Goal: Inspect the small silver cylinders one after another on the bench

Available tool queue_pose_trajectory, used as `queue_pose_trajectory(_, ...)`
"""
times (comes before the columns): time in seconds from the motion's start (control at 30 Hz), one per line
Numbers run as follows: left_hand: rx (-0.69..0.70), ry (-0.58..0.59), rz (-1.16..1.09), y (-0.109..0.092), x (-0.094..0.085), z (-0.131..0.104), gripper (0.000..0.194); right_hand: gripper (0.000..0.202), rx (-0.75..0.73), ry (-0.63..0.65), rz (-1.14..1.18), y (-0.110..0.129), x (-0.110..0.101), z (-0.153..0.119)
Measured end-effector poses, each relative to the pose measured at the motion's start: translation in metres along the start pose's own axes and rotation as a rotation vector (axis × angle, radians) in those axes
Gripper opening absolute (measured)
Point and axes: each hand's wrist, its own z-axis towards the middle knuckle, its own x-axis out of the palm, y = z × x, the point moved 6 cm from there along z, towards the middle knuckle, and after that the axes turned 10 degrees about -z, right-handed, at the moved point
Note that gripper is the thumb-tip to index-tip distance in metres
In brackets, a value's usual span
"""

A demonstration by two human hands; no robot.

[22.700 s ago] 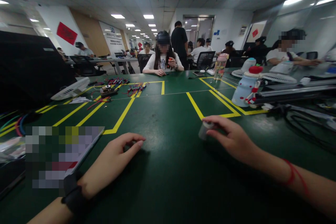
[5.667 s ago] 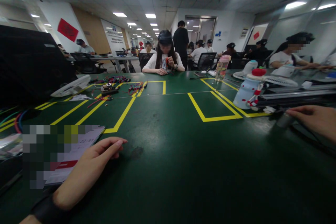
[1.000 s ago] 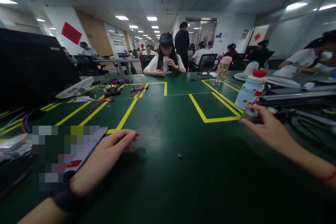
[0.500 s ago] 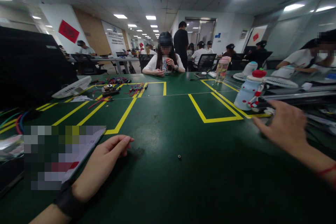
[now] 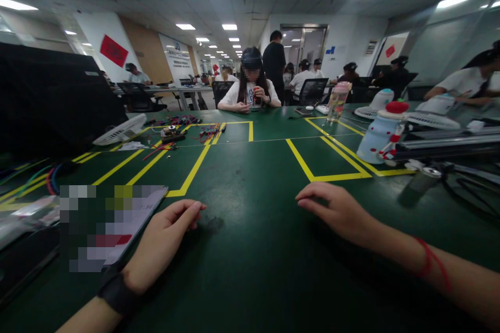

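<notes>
My left hand (image 5: pixel 162 242) is at the left above the green table (image 5: pixel 242 250), its thumb and fingertips pressed together; anything between them is hidden. Beside it lies a flat, pale-screened device (image 5: pixel 150 205), partly blurred out. My right hand (image 5: pixel 339 213) is right of the middle, thumb and index finger pinched near the corner of a yellow tape outline (image 5: pixel 336 177). Whatever its fingertips hold is too small or hidden to tell. The two hands are apart.
A blue bottle with a red top (image 5: pixel 378 138), a can (image 5: pixel 424 182) and black cables (image 5: pixel 469 195) are at the right. Wires (image 5: pixel 211 132), a small motor (image 5: pixel 170 132) and a white fan (image 5: pixel 121 130) lie back left. A person (image 5: pixel 250 86) sits opposite.
My right hand has moved left from beside the bottle and its spread fingers have closed. The can now shows. A small dark ring on the table is no longer visible. My left hand keeps its pose.
</notes>
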Motion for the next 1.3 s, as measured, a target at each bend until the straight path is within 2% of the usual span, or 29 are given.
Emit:
queue_pose_trajectory(0.13,-0.025,0.013,0.026,0.000,0.001,0.000,0.039,0.035,0.423,-0.366,-0.293,-0.088,-0.094,-0.035)
queue_pose_trajectory(0.2,-0.034,0.015,0.041,0.001,0.001,-0.001,0.040,0.037,0.603,-0.454,-0.494,-0.131,-0.134,-0.060)
queue_pose_trajectory(0.23,-0.035,0.014,0.049,0.002,0.001,-0.001,0.040,0.037,0.674,-0.433,-0.570,-0.151,-0.147,-0.071)
queue_pose_trajectory(0.3,-0.031,0.013,0.059,0.003,0.001,0.000,0.041,0.038,0.793,-0.302,-0.637,-0.190,-0.159,-0.090)
queue_pose_trajectory(0.37,-0.028,0.008,0.067,0.005,0.000,0.000,0.041,0.039,0.888,-0.181,-0.608,-0.221,-0.160,-0.105)
queue_pose_trajectory(0.43,-0.025,0.004,0.075,0.006,-0.001,0.001,0.041,0.039,0.941,-0.138,-0.576,-0.239,-0.158,-0.112)
queue_pose_trajectory(0.53,-0.020,0.010,0.083,0.008,-0.002,0.002,0.039,0.040,0.962,-0.146,-0.583,-0.244,-0.158,-0.113)
queue_pose_trajectory(0.77,-0.021,0.011,0.064,0.013,-0.003,0.002,0.038,0.044,1.012,-0.155,-0.594,-0.231,-0.164,-0.115)
queue_pose_trajectory(0.9,-0.022,0.011,0.057,0.012,-0.003,0.002,0.037,0.045,1.010,-0.211,-0.606,-0.231,-0.166,-0.115)
queue_pose_trajectory(1.03,-0.015,0.020,0.063,0.011,-0.002,0.002,0.037,0.038,1.040,-0.206,-0.580,-0.233,-0.165,-0.114)
queue_pose_trajectory(1.1,-0.012,0.017,0.053,0.012,-0.002,0.003,0.037,0.037,1.073,-0.216,-0.433,-0.234,-0.162,-0.116)
queue_pose_trajectory(1.23,-0.011,0.023,0.045,0.013,-0.002,0.002,0.037,0.032,1.122,-0.399,0.118,-0.237,-0.149,-0.124)
queue_pose_trajectory(1.3,-0.010,0.028,0.051,0.013,-0.002,0.002,0.037,0.031,1.127,-0.439,0.243,-0.235,-0.142,-0.124)
